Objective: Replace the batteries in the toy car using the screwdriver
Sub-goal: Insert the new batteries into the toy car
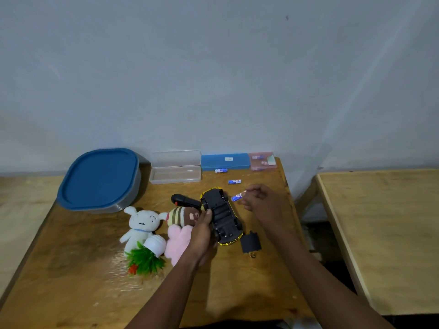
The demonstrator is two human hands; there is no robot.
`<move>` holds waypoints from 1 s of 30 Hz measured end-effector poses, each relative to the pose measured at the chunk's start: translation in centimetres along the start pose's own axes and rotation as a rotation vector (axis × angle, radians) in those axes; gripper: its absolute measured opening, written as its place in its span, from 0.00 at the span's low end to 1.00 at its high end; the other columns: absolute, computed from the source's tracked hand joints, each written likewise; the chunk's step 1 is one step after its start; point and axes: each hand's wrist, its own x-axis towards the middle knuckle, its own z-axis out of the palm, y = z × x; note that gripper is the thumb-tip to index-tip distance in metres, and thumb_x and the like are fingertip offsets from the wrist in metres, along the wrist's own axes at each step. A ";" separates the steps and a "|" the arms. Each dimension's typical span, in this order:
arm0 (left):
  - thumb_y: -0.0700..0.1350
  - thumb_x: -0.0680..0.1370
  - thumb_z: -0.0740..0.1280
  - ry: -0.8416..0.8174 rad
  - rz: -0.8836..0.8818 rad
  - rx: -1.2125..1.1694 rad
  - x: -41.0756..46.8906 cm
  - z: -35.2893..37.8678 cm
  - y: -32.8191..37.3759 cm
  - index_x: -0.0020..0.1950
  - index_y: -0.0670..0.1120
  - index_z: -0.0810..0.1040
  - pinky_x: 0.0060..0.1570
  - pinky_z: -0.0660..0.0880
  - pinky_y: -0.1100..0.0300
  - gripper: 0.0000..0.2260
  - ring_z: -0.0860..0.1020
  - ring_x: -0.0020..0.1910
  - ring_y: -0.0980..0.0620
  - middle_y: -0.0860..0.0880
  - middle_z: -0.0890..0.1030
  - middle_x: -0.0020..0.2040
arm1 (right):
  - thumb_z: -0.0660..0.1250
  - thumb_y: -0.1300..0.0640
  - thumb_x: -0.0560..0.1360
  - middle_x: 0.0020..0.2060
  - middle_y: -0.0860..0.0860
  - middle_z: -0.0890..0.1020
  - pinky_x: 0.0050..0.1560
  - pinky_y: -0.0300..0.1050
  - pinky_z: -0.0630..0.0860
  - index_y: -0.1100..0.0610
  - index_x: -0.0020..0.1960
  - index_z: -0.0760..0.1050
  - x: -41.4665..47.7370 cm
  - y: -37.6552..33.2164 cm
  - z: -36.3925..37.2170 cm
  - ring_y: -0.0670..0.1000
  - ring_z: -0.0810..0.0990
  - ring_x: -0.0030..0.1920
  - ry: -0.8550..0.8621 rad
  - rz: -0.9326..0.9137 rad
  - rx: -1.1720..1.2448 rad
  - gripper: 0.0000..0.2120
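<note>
I'm watching the desk's right edge: left hand (202, 231) gripping upturned toy car (222, 218); right hand (259, 200) pinching battery (236, 197) by its end. I'm judging it light and slick.

I have only one view, a wide-angle camera worn on the person's head. It looks forward and down onto the bench (71, 293) from above its near edge, and both forearms enter from the bottom. The left hand (202, 231) and right hand (261, 200) sit at arm's length below centre. The wall (213, 67) fills the upper half.
</note>
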 end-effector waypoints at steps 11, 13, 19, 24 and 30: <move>0.59 0.85 0.52 -0.130 0.044 -0.056 -0.4 1.0 1.8 0.71 0.46 0.75 0.51 0.80 0.53 0.24 0.82 0.60 0.45 0.43 0.83 0.62 | 0.75 0.61 0.72 0.41 0.48 0.86 0.36 0.37 0.80 0.50 0.44 0.82 -2.3 -0.8 1.2 0.44 0.85 0.41 -0.083 -0.145 -0.138 0.06; 0.58 0.85 0.52 -0.144 0.048 -0.079 -0.5 1.2 2.0 0.71 0.45 0.75 0.53 0.79 0.51 0.24 0.82 0.60 0.45 0.42 0.84 0.61 | 0.75 0.60 0.72 0.41 0.48 0.86 0.38 0.41 0.82 0.51 0.45 0.82 -2.4 -0.6 1.2 0.45 0.85 0.43 -0.087 -0.153 -0.168 0.05; 0.58 0.85 0.53 -0.153 0.050 -0.117 -0.2 1.7 2.2 0.73 0.44 0.73 0.55 0.79 0.49 0.24 0.80 0.63 0.41 0.39 0.82 0.63 | 0.75 0.59 0.73 0.43 0.46 0.86 0.40 0.38 0.82 0.53 0.48 0.83 -2.6 -0.2 1.3 0.41 0.84 0.45 -0.103 -0.186 -0.220 0.05; 0.58 0.85 0.54 -0.157 0.059 -0.130 0.0 1.8 2.1 0.73 0.45 0.73 0.56 0.80 0.48 0.24 0.79 0.65 0.40 0.39 0.81 0.64 | 0.75 0.58 0.73 0.43 0.46 0.86 0.39 0.35 0.80 0.54 0.49 0.83 -2.5 0.1 1.3 0.40 0.84 0.45 -0.094 -0.200 -0.248 0.06; 0.59 0.85 0.53 -0.131 0.063 -0.147 0.4 1.9 1.8 0.74 0.46 0.71 0.65 0.75 0.41 0.24 0.79 0.65 0.40 0.39 0.80 0.65 | 0.75 0.58 0.73 0.43 0.46 0.86 0.41 0.34 0.79 0.54 0.50 0.85 -2.6 0.4 1.3 0.40 0.84 0.44 -0.083 -0.222 -0.245 0.06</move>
